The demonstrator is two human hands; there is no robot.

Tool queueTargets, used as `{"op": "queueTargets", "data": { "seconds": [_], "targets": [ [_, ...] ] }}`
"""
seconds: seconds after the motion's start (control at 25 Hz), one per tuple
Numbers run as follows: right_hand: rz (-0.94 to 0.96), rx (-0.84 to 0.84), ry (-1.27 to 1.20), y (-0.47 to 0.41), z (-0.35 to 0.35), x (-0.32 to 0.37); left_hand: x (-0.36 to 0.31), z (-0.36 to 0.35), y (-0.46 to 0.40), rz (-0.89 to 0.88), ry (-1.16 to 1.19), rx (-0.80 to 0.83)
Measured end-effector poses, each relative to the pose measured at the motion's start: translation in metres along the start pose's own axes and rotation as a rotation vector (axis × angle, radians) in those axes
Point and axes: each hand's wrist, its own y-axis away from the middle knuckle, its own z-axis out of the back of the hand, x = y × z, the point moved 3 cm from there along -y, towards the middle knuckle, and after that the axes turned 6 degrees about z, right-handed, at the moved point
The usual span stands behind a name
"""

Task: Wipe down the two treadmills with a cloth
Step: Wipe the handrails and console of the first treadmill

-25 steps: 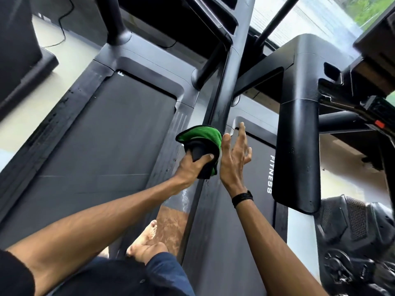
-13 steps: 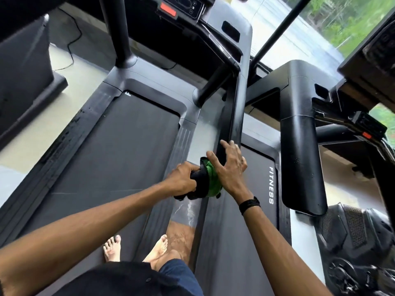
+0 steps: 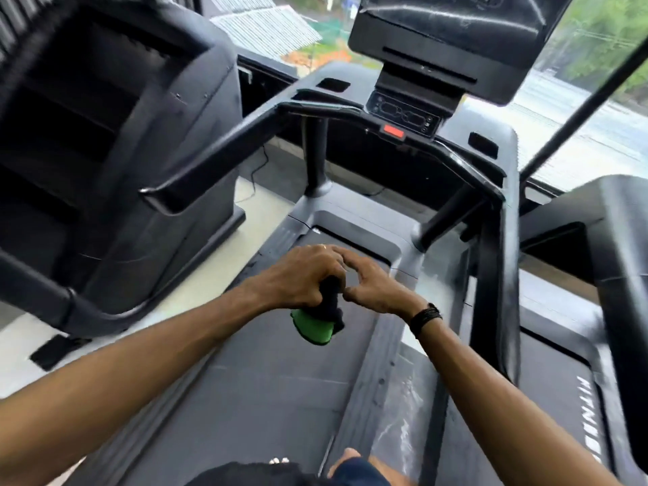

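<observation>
Both hands meet in the middle of the frame, held in the air over the belt of the nearer treadmill (image 3: pixel 280 380). The left hand (image 3: pixel 298 278) is closed in a fist around a dark bundle of cloth (image 3: pixel 317 322), whose green part hangs out below the fist and whose black part bulges between the two hands. The right hand (image 3: pixel 371 289) is just beside it, fingers curled and pinched against the black top of the cloth, thumb and forefinger tips close together; whether they actually grip the fabric I cannot tell through the blur. A black wristband (image 3: pixel 425 319) circles the right wrist.

The treadmill's console screen (image 3: pixel 445 36) tilts at the top centre of the frame, with a control panel and a red stop button (image 3: pixel 393 130) just under it. Dark handrails (image 3: pixel 224 149) run down from the console on both sides. A second treadmill (image 3: pixel 561 345) lies along the right edge, with white lettering on its belt at lower right. Between the two decks a strip of floor shines wet. At upper left stands another large black machine (image 3: pixel 115 142). Bare toes and a dark blue trouser leg (image 3: pixel 354 468) show at the bottom centre.
</observation>
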Motion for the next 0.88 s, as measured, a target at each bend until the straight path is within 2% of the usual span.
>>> {"op": "queueTargets", "data": {
  "seconds": [0.16, 0.4, 0.64, 0.88],
  "targets": [
    [0.154, 0.006, -0.068, -0.049, -0.01, 0.015, 0.027, 0.036, 0.02, 0.006, 0.101, -0.183],
    [0.26, 0.037, 0.172, -0.123, -0.008, 0.001, 0.066, 0.06, 0.01, 0.041, 0.106, -0.265],
    [0.286, -0.036, 0.451, -0.165, 0.034, -0.025, 0.11, 0.068, -0.021, 0.303, 0.045, -0.283],
    [0.315, -0.102, 0.244, -0.204, 0.061, -0.037, 0.145, 0.082, -0.015, 0.711, 0.073, -0.345]
  ]
}}
